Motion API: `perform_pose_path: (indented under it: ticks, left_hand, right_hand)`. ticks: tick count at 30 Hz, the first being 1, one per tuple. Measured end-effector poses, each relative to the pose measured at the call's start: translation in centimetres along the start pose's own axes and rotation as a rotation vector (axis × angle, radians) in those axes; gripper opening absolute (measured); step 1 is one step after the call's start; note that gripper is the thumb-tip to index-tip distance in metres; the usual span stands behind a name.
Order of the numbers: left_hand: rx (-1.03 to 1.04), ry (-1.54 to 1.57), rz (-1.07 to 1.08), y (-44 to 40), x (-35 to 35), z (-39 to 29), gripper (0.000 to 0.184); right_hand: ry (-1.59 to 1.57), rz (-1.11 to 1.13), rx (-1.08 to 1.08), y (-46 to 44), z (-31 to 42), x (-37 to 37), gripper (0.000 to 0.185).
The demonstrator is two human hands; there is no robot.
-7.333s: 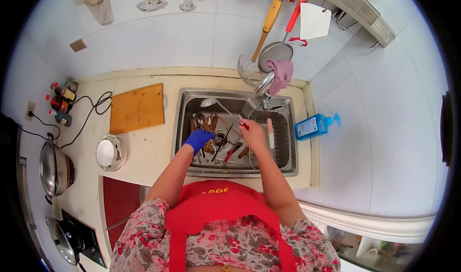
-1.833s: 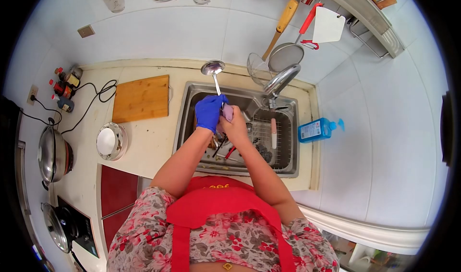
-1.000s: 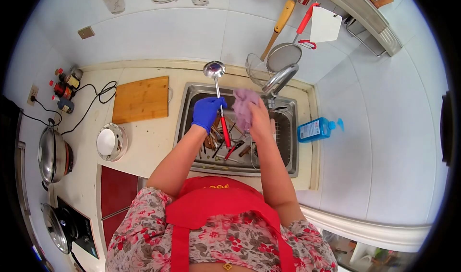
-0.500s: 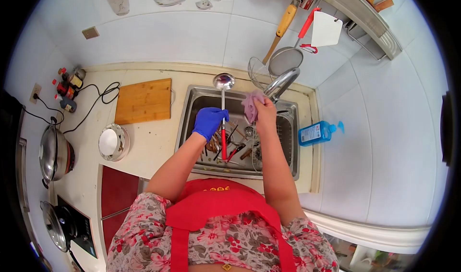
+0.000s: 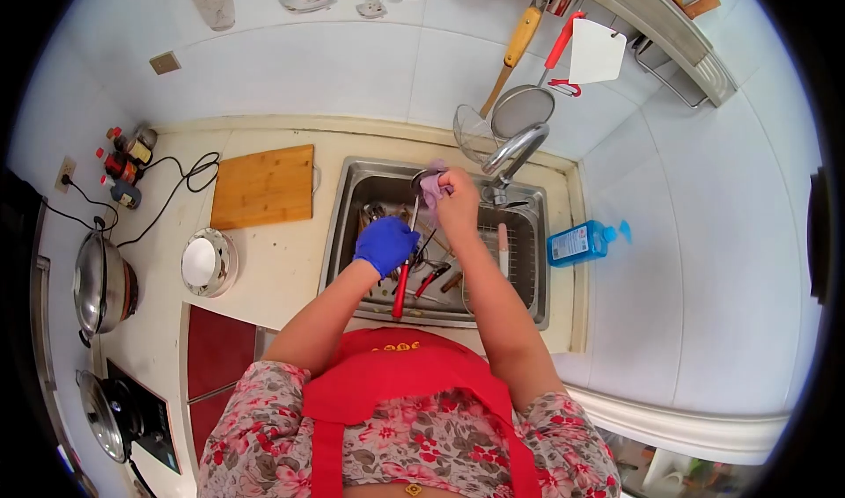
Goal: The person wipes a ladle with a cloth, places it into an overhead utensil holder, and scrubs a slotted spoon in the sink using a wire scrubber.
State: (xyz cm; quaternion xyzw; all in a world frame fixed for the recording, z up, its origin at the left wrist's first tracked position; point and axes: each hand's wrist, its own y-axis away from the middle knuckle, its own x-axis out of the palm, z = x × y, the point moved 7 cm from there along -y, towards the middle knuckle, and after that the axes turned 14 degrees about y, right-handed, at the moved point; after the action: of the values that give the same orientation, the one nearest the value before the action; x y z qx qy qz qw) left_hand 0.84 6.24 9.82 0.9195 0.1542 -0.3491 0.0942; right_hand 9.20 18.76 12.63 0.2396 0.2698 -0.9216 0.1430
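Observation:
My left hand (image 5: 385,245), in a blue rubber glove, is closed around the metal shaft of a ladle (image 5: 400,291) with a red handle. The ladle is tilted over the sink (image 5: 343,208), its bowl at the far end and its handle toward me. Bare, my right hand (image 5: 458,201) grips a purple cloth (image 5: 431,190) and presses it against the ladle's bowl, which the cloth partly covers. Below, several utensils lie in the sink, among them a red-handled tool (image 5: 431,280) and a pink-handled one (image 5: 503,247) by a wire rack.
The faucet (image 5: 519,150) rises behind the sink's right side, near hanging strainers (image 5: 523,111). A blue soap bottle (image 5: 576,244) stands at right. On the left counter are a wooden cutting board (image 5: 262,186), stacked bowls (image 5: 207,260), bottles (image 5: 119,165) and a lidded pan (image 5: 99,278).
My right hand has moved left, bringing the purple cloth onto the ladle's bowl. The ladle has turned and tilted, with its bowl lower and its handle shifted slightly left.

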Motion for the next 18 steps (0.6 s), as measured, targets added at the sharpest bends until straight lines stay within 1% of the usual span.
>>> perform_pose_path:
  ticks: [1, 2, 3, 5, 6, 7, 8, 9, 10, 11, 12, 13, 14, 15, 16, 17, 18]
  left_hand:
    - [-0.005, 0.002, -0.002, 0.1, -0.2, 0.3, 0.028]
    - [-0.014, -0.085, 0.011, 0.3, -0.2, 0.6, 0.026]
    - [-0.020, -0.173, 0.025, 0.4, -0.3, 0.7, 0.025]
    - [-0.050, -0.189, 0.048, 0.8, -0.7, 0.3, 0.025]
    - [-0.078, -0.208, 0.069, 1.0, -0.8, 0.4, 0.025]
    - [-0.077, -0.208, 0.071, 1.0, -0.6, 0.5, 0.025]
    - [-0.020, -0.233, 0.034, 1.0, -0.7, 0.4, 0.023]
    - [0.039, -0.257, -0.002, 1.0, -0.6, 0.2, 0.022]
    - [0.043, -0.256, 0.003, 0.9, -0.3, 0.5, 0.022]
    - [0.084, -0.188, -0.024, 0.7, -0.3, 0.6, 0.021]
    - [0.123, -0.120, -0.054, 0.5, -0.3, 0.8, 0.021]
    - [0.125, -0.119, -0.059, 0.1, -0.1, 1.5, 0.021]
    - [0.186, -0.148, -0.006, -0.3, 0.7, 2.0, 0.021]
    - [0.246, -0.178, 0.052, -0.2, 1.0, 1.6, 0.022]
    - [0.245, -0.177, 0.054, -0.3, 1.0, 1.6, 0.022]
    - [0.116, 0.037, 0.134, -0.6, 1.3, 2.3, 0.026]
    - [-0.014, 0.250, 0.210, -0.6, 1.7, 2.8, 0.030]
  right_hand:
    - [0.119, -0.016, -0.186, 0.0, 1.3, -0.3, 0.013]
    - [0.236, -0.034, -0.371, 0.3, 2.5, -0.5, 0.013]
    - [0.236, -0.031, -0.370, 0.3, 3.0, -1.1, 0.013]
    - [0.432, 0.166, -0.731, 1.4, 6.0, -0.5, 0.011]
    - [0.433, 0.166, -0.729, 1.3, 5.8, -0.4, 0.011]
    - [0.482, 0.220, -0.909, 2.0, 6.2, 0.5, 0.008]
    - [0.528, 0.273, -1.088, 3.0, 6.3, 1.3, 0.006]
    - [0.531, 0.272, -1.082, 3.1, 6.3, 1.0, 0.006]
    - [0.589, 0.427, -1.074, 3.4, 5.7, 1.6, 0.005]
    - [0.646, 0.582, -1.064, 3.7, 5.0, 2.0, 0.004]
    - [0.649, 0.581, -1.064, 3.5, 4.7, 1.8, 0.004]
    - [0.493, 0.560, -0.947, 2.7, 4.4, 1.1, 0.006]
    - [0.337, 0.539, -0.827, 2.0, 4.0, 0.7, 0.008]
    - [0.337, 0.539, -0.826, 2.3, 4.2, 0.6, 0.008]
    - [0.187, 0.392, -0.622, 1.6, 3.9, -0.5, 0.012]
    - [0.041, 0.246, -0.417, 1.0, 3.2, -1.6, 0.018]
    - [0.042, 0.248, -0.417, 1.4, 2.6, -0.9, 0.018]
